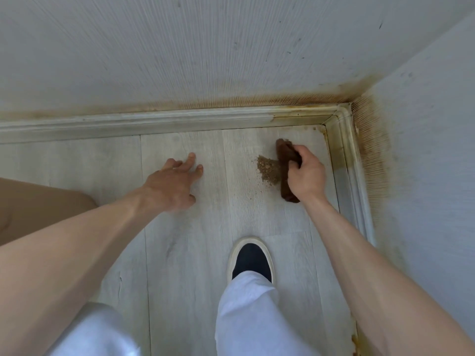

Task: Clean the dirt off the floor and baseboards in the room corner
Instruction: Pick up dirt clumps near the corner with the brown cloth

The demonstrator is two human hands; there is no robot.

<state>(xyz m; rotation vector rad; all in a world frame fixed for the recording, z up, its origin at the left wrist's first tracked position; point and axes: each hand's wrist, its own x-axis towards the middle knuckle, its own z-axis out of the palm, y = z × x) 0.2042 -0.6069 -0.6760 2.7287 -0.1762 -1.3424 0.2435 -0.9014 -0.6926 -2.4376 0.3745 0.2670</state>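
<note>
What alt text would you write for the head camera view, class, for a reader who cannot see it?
A person's right hand grips a brown cloth beside a small dirt pile on the pale floor near a corner. The left hand rests open on the floor; brown stains line the baseboards.

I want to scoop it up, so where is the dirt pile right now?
In the head view, the dirt pile lies on the floor right of centre, against the left edge of the brown cloth the right hand grips, near the corner.
</note>
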